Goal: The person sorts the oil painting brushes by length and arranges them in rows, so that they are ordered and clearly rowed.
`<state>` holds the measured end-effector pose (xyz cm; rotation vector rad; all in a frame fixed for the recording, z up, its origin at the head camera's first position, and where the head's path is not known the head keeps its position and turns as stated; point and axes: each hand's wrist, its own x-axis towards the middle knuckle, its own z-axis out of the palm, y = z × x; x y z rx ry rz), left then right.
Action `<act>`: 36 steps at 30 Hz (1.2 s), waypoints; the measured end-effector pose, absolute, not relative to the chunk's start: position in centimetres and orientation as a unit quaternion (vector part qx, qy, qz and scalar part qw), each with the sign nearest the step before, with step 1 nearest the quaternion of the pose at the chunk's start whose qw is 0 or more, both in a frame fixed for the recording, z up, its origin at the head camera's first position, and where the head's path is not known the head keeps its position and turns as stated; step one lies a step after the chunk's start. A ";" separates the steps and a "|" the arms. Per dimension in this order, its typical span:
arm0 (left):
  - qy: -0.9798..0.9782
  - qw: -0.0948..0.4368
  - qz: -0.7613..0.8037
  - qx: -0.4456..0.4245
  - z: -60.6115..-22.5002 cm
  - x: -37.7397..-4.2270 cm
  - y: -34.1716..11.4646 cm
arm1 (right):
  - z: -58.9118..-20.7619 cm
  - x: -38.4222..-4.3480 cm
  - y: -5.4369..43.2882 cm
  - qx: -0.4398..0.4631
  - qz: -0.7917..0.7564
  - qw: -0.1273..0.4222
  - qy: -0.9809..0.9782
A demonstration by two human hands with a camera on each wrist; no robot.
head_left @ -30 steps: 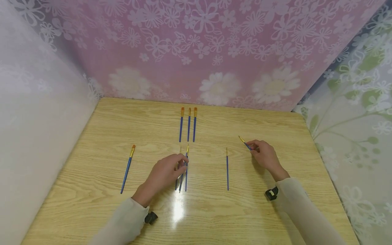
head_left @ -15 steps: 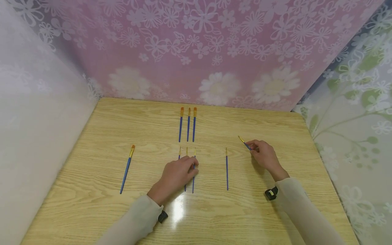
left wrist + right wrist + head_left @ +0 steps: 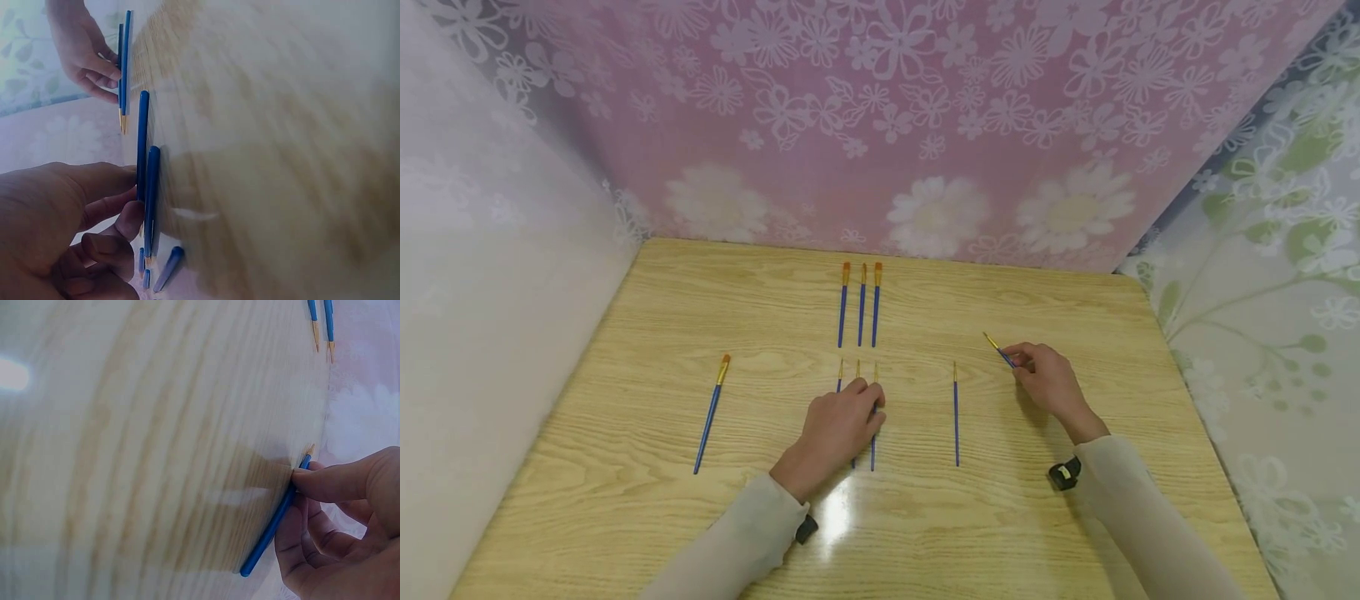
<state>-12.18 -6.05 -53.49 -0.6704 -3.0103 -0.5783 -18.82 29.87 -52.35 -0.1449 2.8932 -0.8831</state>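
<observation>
My left hand [image 3: 838,427] is over a middle group of three thin blue paintbrushes, hiding much of their handles. Thumb and fingertips pinch the rightmost thin paintbrush [image 3: 873,454], which lies parallel to its neighbours; its blue handle [image 3: 143,119] shows between the fingers in the left wrist view. At the right, my right hand [image 3: 1051,382] pinches another thin paintbrush [image 3: 267,531] by the handle, its gold ferrule slanting toward the upper left in the head view. A single thin paintbrush [image 3: 957,421] lies upright in view between both hands.
Three wider orange-tipped paintbrushes [image 3: 861,312] lie side by side toward the back of the wooden table [image 3: 625,517]. One flat paintbrush [image 3: 711,417] lies alone at the left. A pink flowered curtain [image 3: 820,167] hangs behind the table's far edge.
My left hand has moved right with its paintbrush, from across the other two to a place beside them, straightening it. My right hand stays still with its paintbrush.
</observation>
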 end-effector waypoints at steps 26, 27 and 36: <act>-0.963 0.044 -0.226 -0.137 -52.0 -13.5 -15.9 | -52.5 -18.9 30.0 -0.050 -0.288 0.051 0.955; -0.964 0.043 -0.229 -0.130 -52.0 -13.5 -16.7 | -52.6 -18.9 30.0 -0.049 -0.289 0.051 0.955; -0.971 0.038 -0.225 -0.071 -51.7 -12.9 -23.1 | -52.5 -18.9 30.1 -0.050 -0.288 0.053 0.955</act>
